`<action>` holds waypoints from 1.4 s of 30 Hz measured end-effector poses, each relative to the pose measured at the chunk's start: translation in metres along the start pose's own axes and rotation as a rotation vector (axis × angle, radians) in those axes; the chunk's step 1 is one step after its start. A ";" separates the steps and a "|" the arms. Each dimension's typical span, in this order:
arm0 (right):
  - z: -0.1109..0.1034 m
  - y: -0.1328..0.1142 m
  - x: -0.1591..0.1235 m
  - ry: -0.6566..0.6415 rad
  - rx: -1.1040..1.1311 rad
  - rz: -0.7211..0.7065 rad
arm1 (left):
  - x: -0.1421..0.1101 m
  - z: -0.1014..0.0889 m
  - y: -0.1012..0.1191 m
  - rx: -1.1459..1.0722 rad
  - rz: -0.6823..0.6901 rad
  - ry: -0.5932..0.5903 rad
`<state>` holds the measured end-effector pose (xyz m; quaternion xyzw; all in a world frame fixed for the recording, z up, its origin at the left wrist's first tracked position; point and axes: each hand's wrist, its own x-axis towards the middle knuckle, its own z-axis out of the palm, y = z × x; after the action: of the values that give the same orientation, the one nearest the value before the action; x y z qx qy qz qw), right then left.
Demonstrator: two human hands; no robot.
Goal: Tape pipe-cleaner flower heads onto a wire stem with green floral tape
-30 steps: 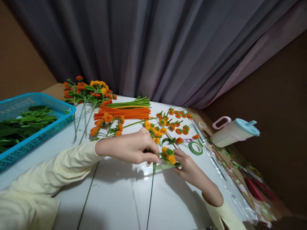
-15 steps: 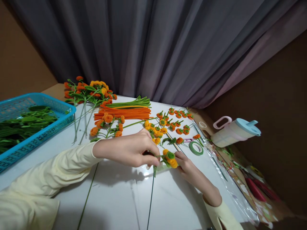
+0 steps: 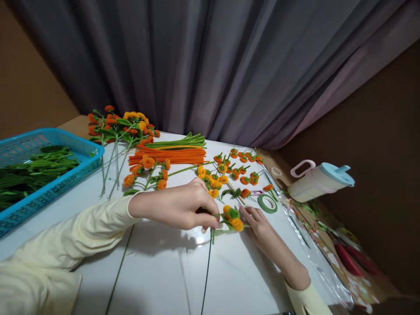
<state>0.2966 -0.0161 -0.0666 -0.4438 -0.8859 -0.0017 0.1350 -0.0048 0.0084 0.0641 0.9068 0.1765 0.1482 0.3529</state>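
My left hand (image 3: 193,208) is closed in a pinch on the green stem of a fuzzy pipe-cleaner flower sprig, held above the white table. The sprig's yellow-orange blooms (image 3: 235,224) with green leaves point right, towards my right hand. A pale green, see-through strip of floral tape (image 3: 226,231) runs below the blooms between my hands. My right hand (image 3: 257,223) is beside the blooms, its fingers drawn together at the tape's far end; the exact grip is partly hidden. A long dark green stem wire (image 3: 206,275) hangs down from the left hand's pinch.
A roll of green tape (image 3: 267,204) lies right of several loose orange flower heads (image 3: 244,168). Behind are orange pipe cleaners (image 3: 170,156) and finished flower stems (image 3: 114,127). A blue basket (image 3: 88,151) of green leaves stands left, a tumbler (image 3: 315,183) and red-handled tool (image 3: 348,259) right.
My right hand has shifted slightly right and towards me, away from the blooms, and more of its fingers show. The left hand keeps its pinch, almost still.
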 end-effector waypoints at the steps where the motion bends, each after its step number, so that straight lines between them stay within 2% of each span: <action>1: -0.007 -0.008 0.001 0.018 -0.025 0.018 | 0.000 0.001 -0.001 -0.006 0.002 0.001; 4: -0.030 -0.047 0.009 0.035 0.028 0.030 | 0.000 0.002 -0.003 -0.022 0.009 0.002; 6: -0.040 -0.079 0.019 0.118 0.175 0.000 | -0.001 0.003 -0.003 -0.023 0.009 0.003; 9: -0.040 -0.115 0.034 0.207 0.408 -0.049 | -0.001 0.003 -0.003 -0.021 0.015 0.017; 11: -0.035 -0.126 0.040 0.308 0.465 -0.087 | -0.001 0.003 -0.003 -0.038 0.026 0.018; 14: -0.029 -0.128 0.042 0.433 0.420 -0.113 | 0.000 0.004 -0.004 -0.047 0.018 0.015; 21: -0.025 -0.132 0.037 0.590 0.101 -0.055 | 0.002 0.006 -0.005 -0.013 0.008 0.029; 30: -0.018 -0.136 0.031 0.608 -0.124 -0.038 | 0.002 0.009 -0.008 -0.052 0.003 0.041; 36: -0.018 -0.137 0.033 0.631 -0.092 -0.024 | 0.003 0.010 -0.012 -0.037 -0.045 0.034; 42: -0.018 -0.130 0.034 0.591 -0.019 -0.020 | 0.002 0.011 -0.015 -0.047 0.002 0.075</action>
<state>0.1789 -0.0701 -0.0260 -0.4166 -0.8124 -0.1407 0.3829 -0.0017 0.0133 0.0462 0.8924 0.1852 0.1864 0.3669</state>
